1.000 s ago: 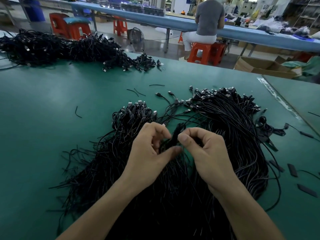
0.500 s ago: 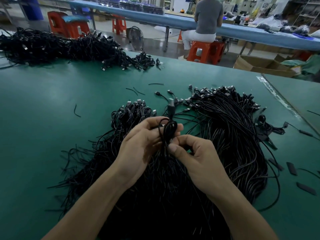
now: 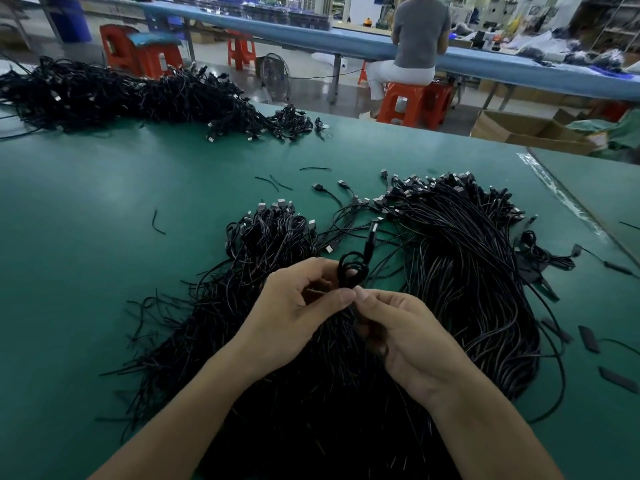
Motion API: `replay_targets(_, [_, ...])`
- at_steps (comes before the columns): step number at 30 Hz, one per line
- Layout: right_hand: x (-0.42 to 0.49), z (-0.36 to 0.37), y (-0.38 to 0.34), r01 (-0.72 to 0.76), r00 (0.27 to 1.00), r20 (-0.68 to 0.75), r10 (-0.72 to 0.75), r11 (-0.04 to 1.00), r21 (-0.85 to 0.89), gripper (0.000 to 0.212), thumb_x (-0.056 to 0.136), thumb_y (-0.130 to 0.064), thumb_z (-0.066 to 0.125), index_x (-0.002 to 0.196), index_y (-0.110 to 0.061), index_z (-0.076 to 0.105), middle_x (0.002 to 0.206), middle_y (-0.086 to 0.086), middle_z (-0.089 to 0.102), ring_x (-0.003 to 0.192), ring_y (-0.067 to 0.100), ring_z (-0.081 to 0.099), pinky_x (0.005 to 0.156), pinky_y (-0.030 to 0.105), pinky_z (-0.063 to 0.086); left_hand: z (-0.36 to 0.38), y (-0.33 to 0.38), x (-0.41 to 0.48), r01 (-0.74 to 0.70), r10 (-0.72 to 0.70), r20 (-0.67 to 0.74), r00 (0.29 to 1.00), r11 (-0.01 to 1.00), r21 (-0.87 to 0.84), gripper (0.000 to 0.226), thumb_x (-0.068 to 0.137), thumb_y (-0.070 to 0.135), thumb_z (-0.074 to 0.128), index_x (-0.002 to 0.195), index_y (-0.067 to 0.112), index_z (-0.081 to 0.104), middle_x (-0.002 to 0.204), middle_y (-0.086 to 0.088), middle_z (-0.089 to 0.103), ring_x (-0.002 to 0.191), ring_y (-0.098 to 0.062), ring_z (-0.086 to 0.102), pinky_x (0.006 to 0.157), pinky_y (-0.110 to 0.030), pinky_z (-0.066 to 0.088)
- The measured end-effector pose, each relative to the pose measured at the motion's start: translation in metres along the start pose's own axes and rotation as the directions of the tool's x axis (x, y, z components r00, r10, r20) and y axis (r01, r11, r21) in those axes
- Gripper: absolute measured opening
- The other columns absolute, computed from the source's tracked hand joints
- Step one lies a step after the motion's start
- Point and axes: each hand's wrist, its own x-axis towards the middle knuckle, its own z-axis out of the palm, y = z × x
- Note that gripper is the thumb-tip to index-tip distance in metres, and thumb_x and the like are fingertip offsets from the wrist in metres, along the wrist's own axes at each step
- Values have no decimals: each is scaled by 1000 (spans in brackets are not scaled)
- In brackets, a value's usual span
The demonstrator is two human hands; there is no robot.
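From the head camera, both hands meet over the middle of a green desk [image 3: 86,237]. The left hand [image 3: 298,306] has its fingers curled round a coiled cable [image 3: 351,271], a small black loop held up just above the fingertips, with the thumb pressed against its lower end. The right hand [image 3: 412,337] pinches the same cable just under the loop between thumb and forefinger. The two thumb tips lie almost touching. One plug end [image 3: 372,230] of the cable sticks up and away from the loop, tilted to the right.

Beneath the hands and forearms lies a large pile of loose cables [image 3: 467,271], its plugs bunched at the far end. Just left of it sits a smaller bundle [image 3: 270,233] of looped cables. Well apart, at the far left edge of the desk, stretches another long heap [image 3: 121,95]. A few flat black pieces [image 3: 588,337] lie on the desk to the right.

Beyond the desk, a person [image 3: 415,32] sits on an orange stool [image 3: 412,102] at a blue bench, back to the camera, and an open cardboard box [image 3: 519,129] stands on the floor.
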Motion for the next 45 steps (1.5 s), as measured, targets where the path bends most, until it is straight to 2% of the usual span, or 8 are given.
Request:
replay_targets(4, [8, -15, 0, 103, 974, -148, -173, 916, -388, 21, 93, -34, 64, 77, -24, 72, 62, -11, 60, 55, 0, 52, 50, 13, 41, -7, 2, 17, 32, -25, -39, 999, 983, 183, 20, 89, 27, 70, 103, 41, 63, 89, 12, 71, 82, -2, 67, 70, -13, 52])
replay_targets(9, [12, -54, 10, -129, 923, -217, -318, 276, -952, 28, 99, -40, 53, 119, -21, 60, 106, -5, 56, 90, 11, 56, 75, 25, 47, -43, -7, 59, 194, -57, -485, 873, 952, 236, 32, 83, 25, 75, 109, 30, 58, 80, 10, 69, 64, 1, 64, 62, -21, 50])
replay_targets(12, [13, -58, 22, -243, 936, -267, -230, 127, -962, 30, 101, -39, 51, 119, -15, 56, 111, 2, 54, 85, 16, 52, 70, 26, 44, -63, -19, 79, 295, -69, -566, 822, 901, 318, 43, 84, 32, 75, 121, 27, 53, 81, 8, 66, 74, -6, 62, 64, -22, 45])
replay_targets(25, [36, -26, 26, -167, 970, -204, -131, 244, -955, 42, 94, -61, 49, 86, -21, 58, 83, -4, 60, 73, 13, 58, 61, 32, 49, -50, -38, 93, 379, -303, -250, 920, 517, 768, 64, 97, 63, 38, 148, 24, 41, 129, -7, 38, 123, -29, 41, 96, -49, 43])
replay_targets(29, [37, -23, 26, -151, 985, -170, -43, 279, -948, 37, 94, -54, 56, 80, -19, 59, 74, -3, 62, 65, 14, 60, 60, 35, 51, -45, -34, 84, 334, -114, -320, 941, 471, 816, 60, 99, 53, 42, 148, 19, 39, 133, -7, 35, 122, -29, 38, 101, -47, 38])
replay_targets(34, [36, -26, 15, -103, 983, -162, -88, 469, -877, 20, 100, -36, 53, 88, -21, 58, 84, -1, 64, 72, 12, 62, 63, 29, 50, -25, -16, 68, -129, 386, -138, 912, 589, 798, 16, 93, 21, 57, 103, 16, 68, 90, 4, 63, 81, -11, 55, 72, -30, 51])
replay_targets(37, [29, -16, 1, 41, 983, -105, -149, 743, -668, 16, 101, -20, 52, 88, -23, 61, 72, -5, 65, 55, 7, 59, 53, 25, 47, -10, -18, 65, -210, 154, 143, 978, 739, 640, 45, 88, 10, 59, 131, 26, 56, 97, 14, 58, 82, 0, 53, 78, -26, 52])
replay_targets(45, [-11, 11, -34, 423, 892, 127, -433, 703, -571, 28, 97, -30, 58, 71, -23, 65, 56, -14, 50, 53, 2, 45, 56, 20, 37, 3, -7, 73, -340, 108, 470, 876, 830, 442, 46, 91, 8, 49, 134, 20, 55, 125, 9, 53, 120, -11, 45, 110, -43, 36])
